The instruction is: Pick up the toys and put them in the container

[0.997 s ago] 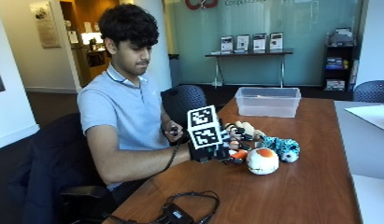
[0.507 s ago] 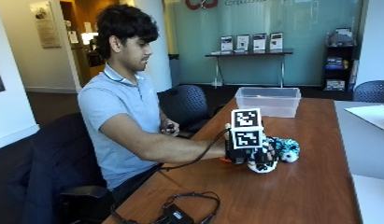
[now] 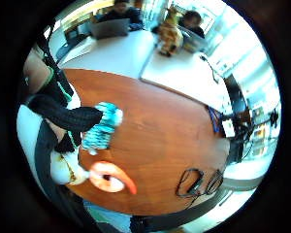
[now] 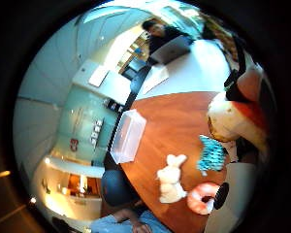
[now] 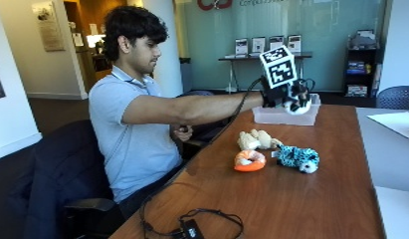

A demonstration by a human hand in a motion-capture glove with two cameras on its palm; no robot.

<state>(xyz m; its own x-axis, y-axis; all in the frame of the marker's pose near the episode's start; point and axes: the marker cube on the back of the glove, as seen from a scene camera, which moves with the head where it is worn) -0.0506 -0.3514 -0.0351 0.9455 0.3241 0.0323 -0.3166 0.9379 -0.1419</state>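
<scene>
**Toy held above container**

Black-gloved right hand (image 5: 281, 94) grips a round white-and-orange plush toy (image 5: 298, 104), raised over the clear plastic container (image 5: 283, 116). Cream plush rabbit (image 5: 255, 140), orange ring toy (image 5: 249, 161) and teal spotted plush (image 5: 297, 157) lie on the wooden table (image 5: 310, 199).

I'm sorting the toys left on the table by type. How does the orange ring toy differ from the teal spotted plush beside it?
The orange ring toy is a plain orange ring with a hole in its middle; the teal spotted plush is an animal shape, teal with dark spots and a white end. The ring lies nearer the person, the plush farther from them. Both rest on the wooden table, untouched, near a cream plush.
</scene>
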